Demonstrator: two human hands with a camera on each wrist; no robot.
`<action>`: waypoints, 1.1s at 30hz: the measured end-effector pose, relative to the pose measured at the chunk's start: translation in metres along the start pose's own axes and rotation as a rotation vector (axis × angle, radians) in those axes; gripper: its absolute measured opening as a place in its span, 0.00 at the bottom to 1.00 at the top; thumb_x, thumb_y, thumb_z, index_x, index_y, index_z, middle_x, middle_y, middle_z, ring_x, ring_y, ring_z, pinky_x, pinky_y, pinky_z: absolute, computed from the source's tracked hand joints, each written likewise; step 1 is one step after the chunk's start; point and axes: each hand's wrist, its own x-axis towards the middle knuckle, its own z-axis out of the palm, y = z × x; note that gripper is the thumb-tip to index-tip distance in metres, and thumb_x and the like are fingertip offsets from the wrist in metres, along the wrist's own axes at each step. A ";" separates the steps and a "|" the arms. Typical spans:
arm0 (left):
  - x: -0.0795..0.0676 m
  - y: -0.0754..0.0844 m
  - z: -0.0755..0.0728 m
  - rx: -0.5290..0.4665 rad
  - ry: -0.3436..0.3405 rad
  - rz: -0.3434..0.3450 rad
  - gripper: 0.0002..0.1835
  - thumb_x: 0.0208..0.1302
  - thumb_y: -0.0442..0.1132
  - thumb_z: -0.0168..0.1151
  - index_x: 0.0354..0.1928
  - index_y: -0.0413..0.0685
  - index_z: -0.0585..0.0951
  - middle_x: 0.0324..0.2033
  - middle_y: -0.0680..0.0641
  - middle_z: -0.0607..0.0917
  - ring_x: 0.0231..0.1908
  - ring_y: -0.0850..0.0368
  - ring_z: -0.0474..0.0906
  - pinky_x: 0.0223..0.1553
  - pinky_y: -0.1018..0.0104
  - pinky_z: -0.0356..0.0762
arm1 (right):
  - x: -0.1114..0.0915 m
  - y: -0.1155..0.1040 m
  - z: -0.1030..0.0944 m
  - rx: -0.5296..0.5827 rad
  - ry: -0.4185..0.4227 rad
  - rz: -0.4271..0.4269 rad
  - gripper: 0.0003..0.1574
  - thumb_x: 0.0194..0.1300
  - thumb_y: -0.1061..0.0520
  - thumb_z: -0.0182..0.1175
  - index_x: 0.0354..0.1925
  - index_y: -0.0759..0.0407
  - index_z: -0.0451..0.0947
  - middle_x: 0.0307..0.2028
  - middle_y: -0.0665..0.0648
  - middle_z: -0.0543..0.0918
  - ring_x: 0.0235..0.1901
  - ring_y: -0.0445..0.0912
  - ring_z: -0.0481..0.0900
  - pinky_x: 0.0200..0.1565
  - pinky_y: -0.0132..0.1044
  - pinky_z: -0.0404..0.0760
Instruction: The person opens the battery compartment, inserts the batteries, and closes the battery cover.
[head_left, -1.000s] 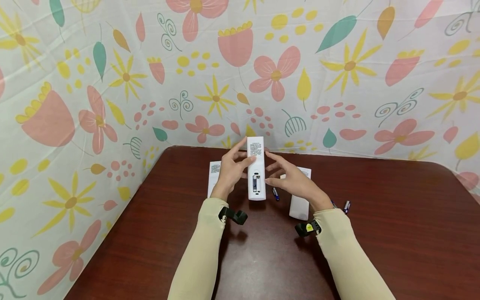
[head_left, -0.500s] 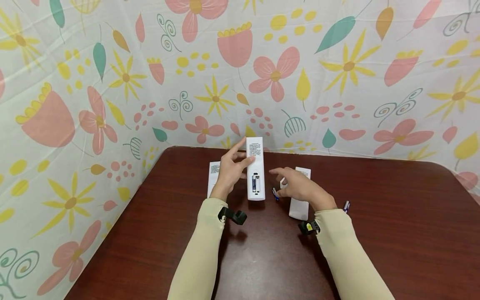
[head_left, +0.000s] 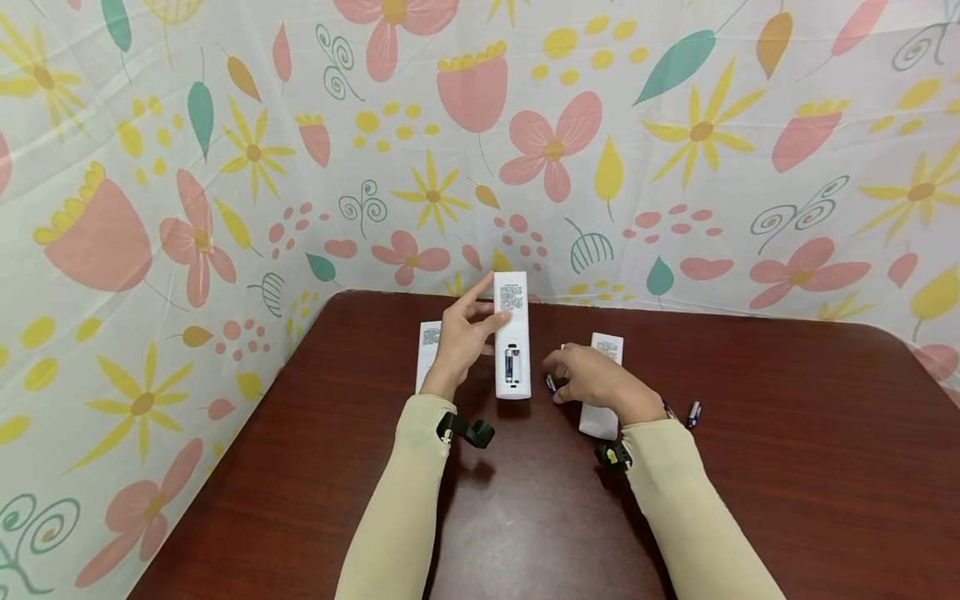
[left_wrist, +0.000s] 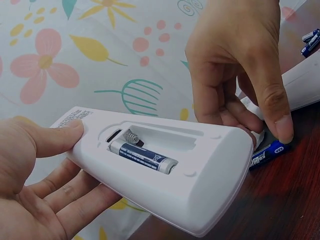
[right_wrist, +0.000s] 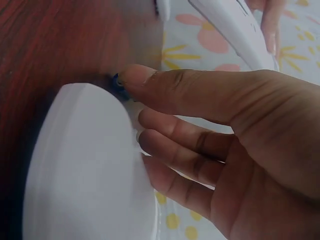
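My left hand (head_left: 463, 340) holds a white remote control (left_wrist: 210, 165) upright, back side showing, thumb across its back. One AAA battery (left_wrist: 145, 156) lies in the uncovered compartment; beside it the other slot, with a spring, is bare. My right hand (head_left: 596, 379) is down at the table right of the remote, fingers curled around a loose blue AAA battery (left_wrist: 270, 154). Its thumb (right_wrist: 137, 77) touches that battery's end; the index fingertip is hidden in the right wrist view. A second white remote (head_left: 600, 421) lies partly under the right hand.
Another white remote (head_left: 426, 354) lies left, partly behind the left hand. Farther right, a blue-and-silver battery (head_left: 694, 414) lies on the dark wood table (head_left: 525, 517), with another partly hidden by the right wrist. A floral cloth (head_left: 555, 208) hangs behind.
My right hand has left the held remote's side and moved down and right to the loose battery, its fingers curling in. The left hand and its remote stay in place.
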 end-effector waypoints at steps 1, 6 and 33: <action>0.000 0.000 0.000 0.003 0.001 0.002 0.36 0.71 0.34 0.73 0.76 0.74 0.75 0.48 0.43 0.86 0.35 0.49 0.87 0.27 0.55 0.88 | 0.001 0.001 0.001 -0.010 0.001 -0.009 0.28 0.58 0.66 0.79 0.56 0.69 0.85 0.45 0.62 0.84 0.47 0.57 0.85 0.49 0.51 0.85; 0.000 0.000 0.000 0.012 0.002 0.000 0.36 0.71 0.35 0.73 0.75 0.74 0.75 0.48 0.43 0.86 0.35 0.49 0.87 0.27 0.56 0.89 | 0.003 0.003 0.004 -0.043 -0.007 -0.016 0.25 0.61 0.63 0.78 0.55 0.68 0.86 0.45 0.62 0.87 0.49 0.57 0.86 0.51 0.52 0.85; 0.000 -0.001 0.000 -0.011 -0.005 -0.010 0.36 0.71 0.34 0.73 0.75 0.73 0.76 0.49 0.42 0.85 0.36 0.49 0.87 0.26 0.58 0.88 | 0.007 0.002 0.016 0.075 0.112 -0.021 0.16 0.65 0.68 0.73 0.44 0.62 0.75 0.35 0.57 0.83 0.37 0.51 0.83 0.44 0.48 0.84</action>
